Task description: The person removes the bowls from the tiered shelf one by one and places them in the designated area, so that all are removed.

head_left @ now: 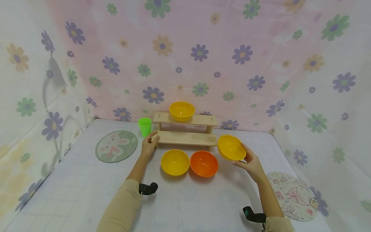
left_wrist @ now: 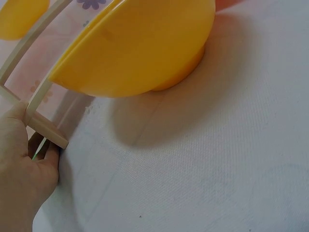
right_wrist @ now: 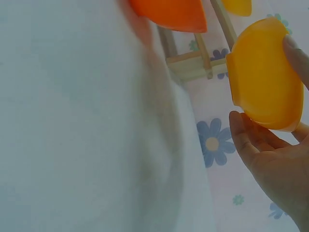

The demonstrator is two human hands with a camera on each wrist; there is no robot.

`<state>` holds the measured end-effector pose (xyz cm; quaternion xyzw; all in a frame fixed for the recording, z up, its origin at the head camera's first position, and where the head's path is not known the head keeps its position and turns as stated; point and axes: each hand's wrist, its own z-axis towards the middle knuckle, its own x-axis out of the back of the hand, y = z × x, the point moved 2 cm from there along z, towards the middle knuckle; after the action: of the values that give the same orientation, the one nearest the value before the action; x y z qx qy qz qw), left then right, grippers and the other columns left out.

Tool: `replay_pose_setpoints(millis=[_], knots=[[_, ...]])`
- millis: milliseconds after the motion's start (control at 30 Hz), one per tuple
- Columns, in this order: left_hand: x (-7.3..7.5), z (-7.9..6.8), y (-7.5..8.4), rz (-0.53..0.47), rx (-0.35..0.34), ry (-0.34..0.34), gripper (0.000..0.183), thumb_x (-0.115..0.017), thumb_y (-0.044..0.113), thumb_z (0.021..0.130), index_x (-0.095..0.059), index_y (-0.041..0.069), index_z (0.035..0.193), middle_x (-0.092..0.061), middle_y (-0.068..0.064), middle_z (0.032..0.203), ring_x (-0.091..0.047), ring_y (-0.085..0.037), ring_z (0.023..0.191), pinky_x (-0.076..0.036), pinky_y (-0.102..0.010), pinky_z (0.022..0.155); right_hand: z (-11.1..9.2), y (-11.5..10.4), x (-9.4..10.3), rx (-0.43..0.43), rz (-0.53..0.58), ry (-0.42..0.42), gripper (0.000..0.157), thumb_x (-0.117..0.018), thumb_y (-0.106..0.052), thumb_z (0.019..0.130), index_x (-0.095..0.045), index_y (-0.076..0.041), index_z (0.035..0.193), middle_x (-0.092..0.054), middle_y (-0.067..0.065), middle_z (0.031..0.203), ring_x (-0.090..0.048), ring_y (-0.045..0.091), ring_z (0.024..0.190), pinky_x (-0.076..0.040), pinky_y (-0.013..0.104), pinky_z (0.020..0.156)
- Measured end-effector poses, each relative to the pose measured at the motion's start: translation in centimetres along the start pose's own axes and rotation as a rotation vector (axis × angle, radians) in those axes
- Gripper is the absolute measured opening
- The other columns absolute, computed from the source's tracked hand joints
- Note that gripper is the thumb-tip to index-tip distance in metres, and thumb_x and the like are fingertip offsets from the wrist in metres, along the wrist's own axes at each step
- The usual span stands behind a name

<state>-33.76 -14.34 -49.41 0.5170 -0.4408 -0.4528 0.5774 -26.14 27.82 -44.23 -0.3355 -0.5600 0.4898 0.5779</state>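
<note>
Centrally, a round, glossy yellow bowl (head_left: 230, 148), apparently plastic, is held tilted above the white cloth-covered table (head_left: 185, 209), just beside the right end of a two-tier stand of pale wood (head_left: 185, 138); whether bowl and stand touch cannot be told. The right hand (head_left: 251, 163) grasps this bowl near its rim. The left hand (head_left: 148, 146) grips the left end of the stand's lower board. A second yellow bowl (head_left: 182, 112) stands upright on the upper board; a third yellow bowl (head_left: 175, 162) and a round, glossy orange bowl (head_left: 204, 163) stand side by side before the stand. Judged from this arrangement, the work is partway along: one bowl is up, one is in hand and not yet set down, and two on the table are perhaps left to handle. Farther out, a bright green tapered cup (head_left: 145, 127) stands near the left hand; a round grey-green rabbit-print mat (head_left: 116, 151) lies left, a round pale butterfly-print mat (head_left: 292, 206) right.
</note>
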Motion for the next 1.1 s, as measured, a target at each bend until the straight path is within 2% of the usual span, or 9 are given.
replay_pose_setpoints(millis=[367,567,733,800,900,1000,1067,1100], knots=[[0.0,-0.2,0.1,0.007,0.01,-0.006,0.044,-0.057,0.02,0.095,-0.049,0.001,0.134,-0.039,-0.016,0.146,-0.023,-0.033,0.14,-0.026,-0.042,0.112,-2.5,2.2,0.2,-0.046,-0.021,0.002,0.086,-0.071,-0.006,0.082,-0.018,0.0,0.149,-0.019,0.021,0.153,-0.027,0.043,0.135,-0.036,0.006,0.092],[0.0,-0.2,0.2,0.005,0.009,-0.004,0.044,-0.057,0.02,0.095,-0.049,0.001,0.134,-0.04,-0.016,0.145,-0.025,-0.031,0.139,-0.022,-0.042,0.114,-3.4,3.1,0.3,-0.056,-0.042,-0.002,0.085,-0.072,-0.007,0.081,-0.02,0.001,0.148,-0.019,0.023,0.153,-0.028,0.044,0.133,-0.035,0.006,0.092],[0.0,-0.1,0.2,0.006,0.004,-0.009,0.045,-0.057,0.02,0.095,-0.048,0.001,0.135,-0.04,-0.016,0.145,-0.027,-0.031,0.138,-0.026,-0.043,0.112,-4.0,3.6,0.2,-0.086,-0.048,-0.005,0.085,-0.072,-0.009,0.082,-0.02,-0.001,0.149,-0.019,0.022,0.153,-0.03,0.042,0.133,-0.035,0.006,0.092],[0.0,-0.1,0.2,0.004,0.003,-0.015,0.045,-0.057,0.02,0.095,-0.048,0.001,0.135,-0.039,-0.016,0.146,-0.028,-0.032,0.138,-0.029,-0.044,0.11,-4.1,3.8,0.2,-0.1,-0.061,-0.008,0.085,-0.072,-0.011,0.082,-0.02,-0.003,0.149,-0.02,0.021,0.153,-0.03,0.041,0.133,-0.036,0.012,0.096],[-0.1,0.0,0.1,0.004,0.007,-0.019,0.045,-0.056,0.021,0.095,-0.048,0.001,0.135,-0.038,-0.016,0.146,-0.027,-0.032,0.138,-0.031,-0.045,0.11,-4.2,4.0,0.2,-0.117,-0.083,-0.01,0.084,-0.072,-0.013,0.082,-0.021,-0.005,0.149,-0.022,0.019,0.153,-0.031,0.04,0.134,-0.035,0.031,0.104],[-0.1,0.0,0.0,0.01,0.005,-0.014,0.045,-0.057,0.021,0.095,-0.048,0.002,0.135,-0.038,-0.015,0.147,-0.027,-0.031,0.139,-0.03,-0.043,0.11,-4.2,4.1,0.0,-0.121,-0.084,-0.019,0.083,-0.071,-0.012,0.083,-0.021,-0.006,0.15,-0.022,0.019,0.153,-0.031,0.04,0.134,-0.028,0.05,0.106],[0.0,0.0,0.0,0.014,0.001,-0.009,0.044,-0.057,0.021,0.095,-0.049,0.002,0.134,-0.039,-0.015,0.146,-0.026,-0.03,0.139,-0.029,-0.042,0.111,-4.3,4.1,-0.1,-0.119,-0.071,-0.025,0.083,-0.071,-0.009,0.083,-0.021,-0.005,0.15,-0.022,0.02,0.153,-0.031,0.041,0.134,-0.03,0.049,0.107],[0.0,0.0,-0.1,0.015,-0.002,-0.006,0.044,-0.057,0.02,0.095,-0.049,0.001,0.134,-0.039,-0.015,0.146,-0.026,-0.03,0.139,-0.028,-0.041,0.112,-4.3,4.0,-0.1,-0.117,-0.062,-0.028,0.083,-0.07,-0.008,0.083,-0.021,-0.005,0.15,-0.021,0.02,0.153,-0.031,0.041,0.133,-0.033,0.044,0.107]])
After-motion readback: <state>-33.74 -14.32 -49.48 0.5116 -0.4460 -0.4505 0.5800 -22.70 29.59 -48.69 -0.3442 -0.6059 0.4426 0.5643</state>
